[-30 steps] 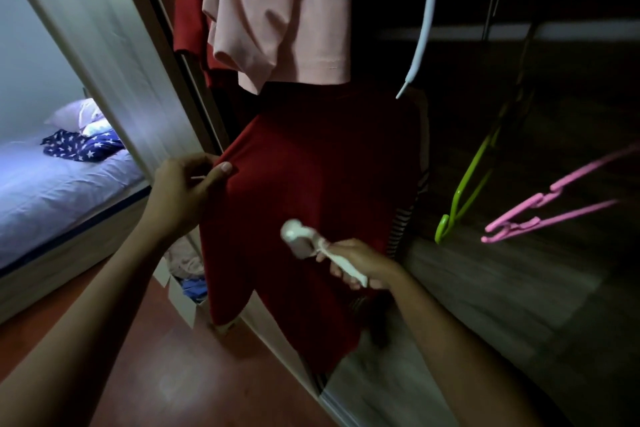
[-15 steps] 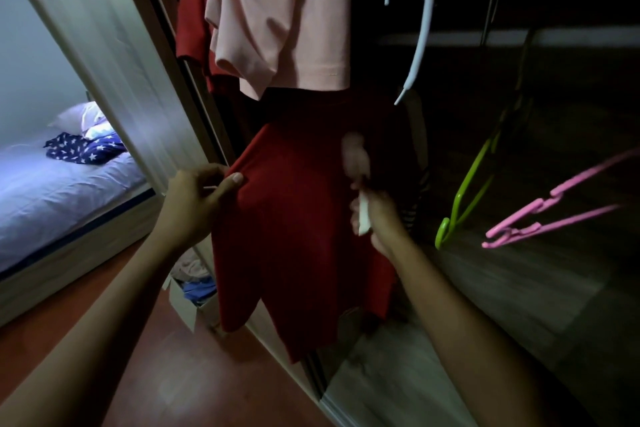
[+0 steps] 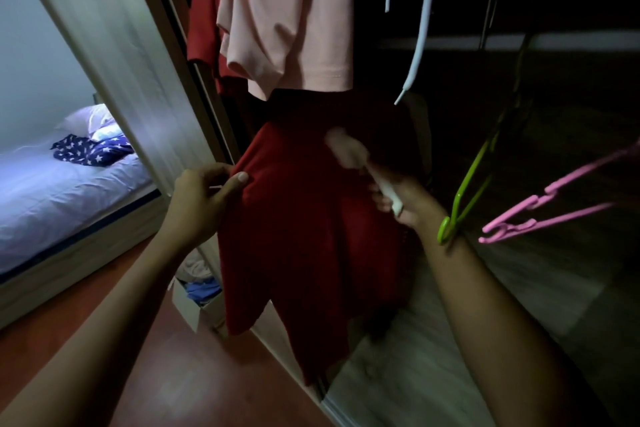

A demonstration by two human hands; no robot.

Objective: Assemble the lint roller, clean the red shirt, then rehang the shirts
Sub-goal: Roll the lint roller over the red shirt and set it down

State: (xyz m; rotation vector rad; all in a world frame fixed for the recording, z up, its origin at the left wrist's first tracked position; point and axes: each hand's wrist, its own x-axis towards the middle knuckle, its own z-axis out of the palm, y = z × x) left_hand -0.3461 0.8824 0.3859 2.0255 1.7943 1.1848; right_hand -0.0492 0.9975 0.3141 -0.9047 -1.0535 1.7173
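A red shirt [image 3: 301, 236] hangs in the open wardrobe, partly under a pink shirt [image 3: 287, 28]. My left hand [image 3: 201, 198] pinches the red shirt's left edge and holds the cloth out. My right hand [image 3: 405, 201] grips the white handle of the lint roller [image 3: 349, 152], whose blurred head lies against the upper middle of the red shirt. The top of the red shirt is hidden behind the pink one.
A pale blue hanger [image 3: 419, 31], a green hanger [image 3: 464, 191] and a pink hanger [image 3: 554, 201] hang to the right in the dark wardrobe. A sliding door [image 3: 114, 45] stands at the left, with a bed [image 3: 52, 191] beyond. An open box of clothes [image 3: 197, 295] sits on the floor.
My right hand swept the lint roller up the red shirt from its lower part to its upper middle, then slightly down and right. My left hand kept pinching the shirt's edge.
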